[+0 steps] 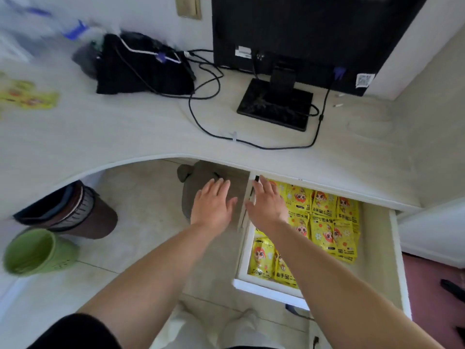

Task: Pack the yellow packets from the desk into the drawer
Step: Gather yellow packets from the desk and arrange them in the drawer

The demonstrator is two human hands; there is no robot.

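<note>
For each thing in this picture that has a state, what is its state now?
drawer, pulled open, partly filled.
yellow packets in the drawer, lying flat in overlapping rows.
yellow packets on the desk, not yet packed, blurred.
left hand, open, empty, beside the drawer.
right hand, open, empty, above the drawer's left edge.
monitor, back to camera, cables plugged in.

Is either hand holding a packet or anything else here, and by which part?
Nothing is held. The left hand and right hand are both open with straight fingers, the right over the left edge of the open drawer and its yellow packets.
</note>
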